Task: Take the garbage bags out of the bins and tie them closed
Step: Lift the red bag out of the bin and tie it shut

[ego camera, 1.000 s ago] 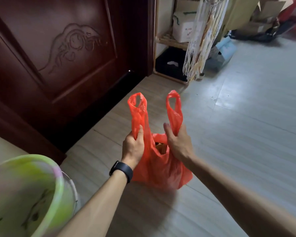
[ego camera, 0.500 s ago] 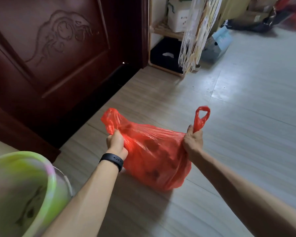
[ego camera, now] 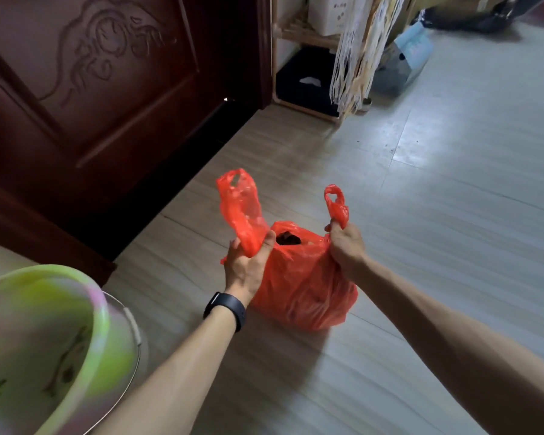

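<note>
A red plastic garbage bag [ego camera: 299, 290] stands on the pale floor in front of me, its mouth still gaping with dark rubbish showing inside. My left hand [ego camera: 245, 262] grips the bag's left handle, whose loop sticks up above the fist. My right hand [ego camera: 346, 246] grips the right handle, which pokes up as a small twisted loop. The two handles are held apart, a bag's width between them. A green-rimmed bin [ego camera: 44, 340] with a wire handle stands at the lower left, without a bag in it.
A dark red carved door [ego camera: 101, 89] fills the upper left. A wooden shelf [ego camera: 305, 39] with boxes and a hanging white fringe [ego camera: 355, 58] stands at the back. Cardboard and a blue box [ego camera: 402, 61] lie beyond.
The handles, stretched wide sideways half a second ago, have come back up and closer together. The bag's mouth has reopened and the bag sits more upright.
</note>
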